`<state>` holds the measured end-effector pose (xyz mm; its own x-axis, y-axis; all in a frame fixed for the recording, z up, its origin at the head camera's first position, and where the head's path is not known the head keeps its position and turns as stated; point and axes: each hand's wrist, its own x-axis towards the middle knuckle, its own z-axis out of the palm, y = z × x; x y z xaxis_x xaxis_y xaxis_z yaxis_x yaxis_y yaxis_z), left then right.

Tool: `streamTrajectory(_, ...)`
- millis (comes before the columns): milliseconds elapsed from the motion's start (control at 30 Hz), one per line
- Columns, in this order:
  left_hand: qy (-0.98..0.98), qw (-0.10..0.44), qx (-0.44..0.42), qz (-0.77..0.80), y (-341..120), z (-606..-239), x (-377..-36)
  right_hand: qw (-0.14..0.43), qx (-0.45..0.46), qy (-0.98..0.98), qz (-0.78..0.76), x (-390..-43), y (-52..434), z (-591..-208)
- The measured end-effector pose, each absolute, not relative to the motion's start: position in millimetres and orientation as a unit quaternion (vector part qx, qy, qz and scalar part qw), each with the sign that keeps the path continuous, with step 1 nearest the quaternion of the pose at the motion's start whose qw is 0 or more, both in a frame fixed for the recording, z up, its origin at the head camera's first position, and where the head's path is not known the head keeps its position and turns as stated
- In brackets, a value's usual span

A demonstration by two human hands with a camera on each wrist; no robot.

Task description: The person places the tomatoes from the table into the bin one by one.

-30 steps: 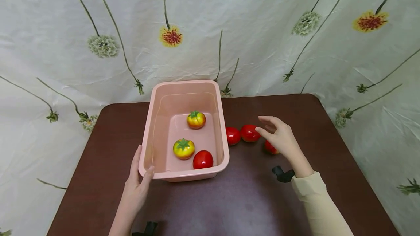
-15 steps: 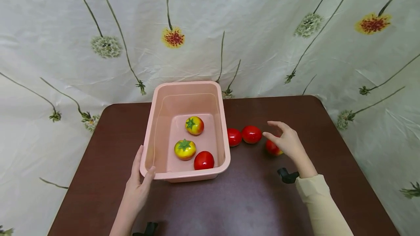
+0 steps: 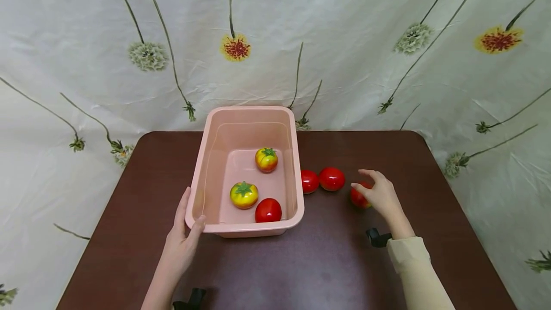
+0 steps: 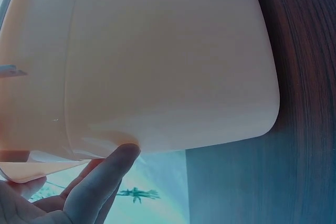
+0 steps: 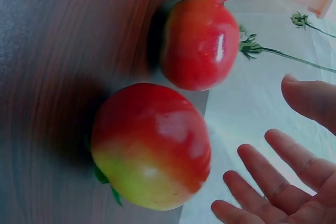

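My left hand (image 3: 181,240) grips the front left corner of a pink plastic bin (image 3: 251,228), thumb over the rim; the left wrist view shows the fingers against the bin's wall (image 4: 173,77). In the bin lie two yellow-red tomatoes, one farther back (image 3: 266,160) and one nearer (image 3: 244,195), beside a red tomato (image 3: 268,210). My right hand (image 3: 380,197) hovers with spread, bent fingers over a red-and-yellow tomato (image 3: 358,199) on the table. In the right wrist view a gap separates the fingers from that tomato (image 5: 152,145).
Two red tomatoes sit between the bin and my right hand, one (image 3: 332,179) beside the other (image 3: 310,182), which is close to the bin's wall. The dark brown table (image 3: 275,271) meets a white flower-patterned cloth (image 3: 344,61) at its back edge.
My right hand has moved right and nearer to me, from by the red tomatoes to over the red-and-yellow one. The back tomato in the bin has rolled. My left hand keeps its grip.
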<state>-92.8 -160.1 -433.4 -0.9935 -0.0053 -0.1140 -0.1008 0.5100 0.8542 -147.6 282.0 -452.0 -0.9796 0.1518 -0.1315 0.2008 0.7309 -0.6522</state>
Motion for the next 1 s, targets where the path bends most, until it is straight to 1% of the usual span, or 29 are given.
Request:
streamTrajectory(300, 0.869, 0.053, -0.036, 0.491, -159.3, -433.1, -94.2, 0.073, 0.110, 0.930, -0.343, -148.3, 287.7, -467.9)
streamTrajectory(533, 0.869, 0.055, -0.041, 0.491, -158.9, -432.9, -93.3, 0.089, 0.131, 0.926, -0.343, -148.7, 290.0, -481.3)
streamTrajectory(733, 0.867, 0.051, -0.035, 0.495, -158.3, -434.1, -93.0, 0.093, 0.137, 0.925, -0.342, -148.9, 290.3, -489.9)
streamTrajectory(1000, 0.864, 0.038, -0.028, 0.502, -157.2, -433.8, -93.0, 0.083, 0.131, 0.928, -0.338, -149.2, 289.4, -496.7)
